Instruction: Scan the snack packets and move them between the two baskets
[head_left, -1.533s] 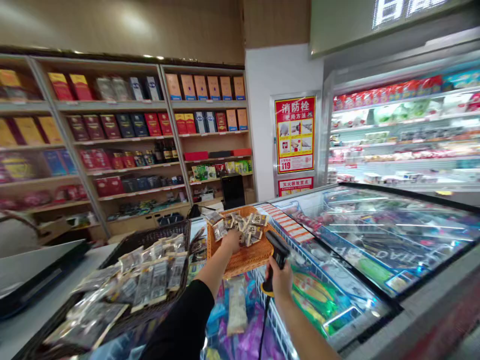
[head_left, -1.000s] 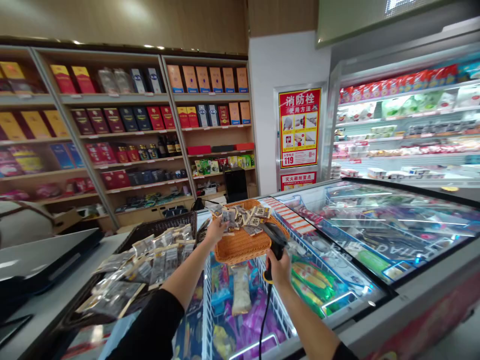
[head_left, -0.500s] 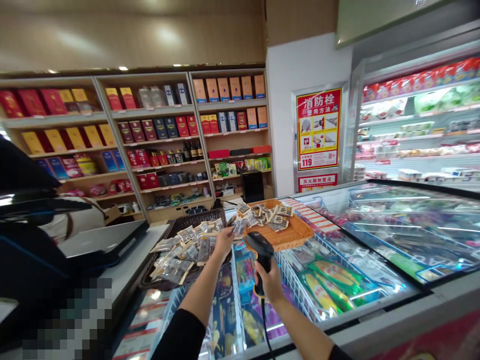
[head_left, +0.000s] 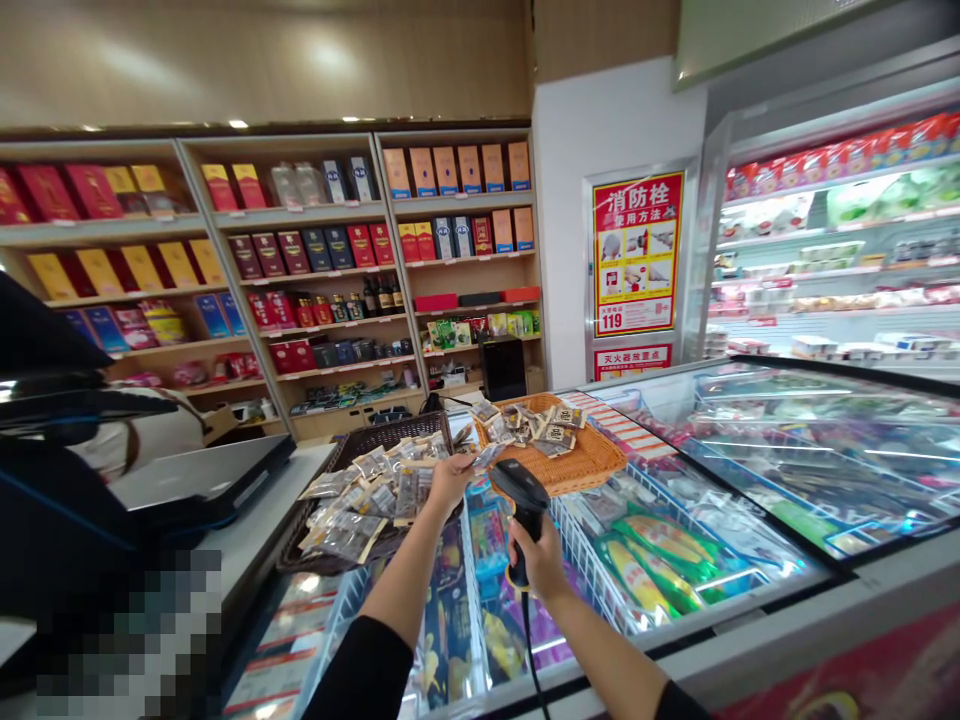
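Observation:
My right hand (head_left: 538, 558) is wrapped round the grip of a black barcode scanner (head_left: 521, 490), its cord hanging down. Between the fingertips of my left hand (head_left: 451, 482) is a small clear packet (head_left: 487, 457), held just in front of the scanner's head. Left of that hand, a dark brown woven basket (head_left: 300, 562) holds many similar packets (head_left: 356, 505). An orange woven basket (head_left: 592, 465) lies behind the scanner, with several packets (head_left: 555, 435) at its back and left.
Both baskets rest on a glass-topped chest freezer (head_left: 757, 590) with frozen packages inside. On the left, a counter (head_left: 281, 500) carries a flat grey-topped device (head_left: 202, 475). Shelves of boxes (head_left: 315, 250) line the back wall, and an open refrigerated case (head_left: 840, 250) stands at right.
The packet in my left hand has tilted from hanging upright to lying flatter, towards the scanner. My left wrist has turned slightly; the scanner stays nearly in place.

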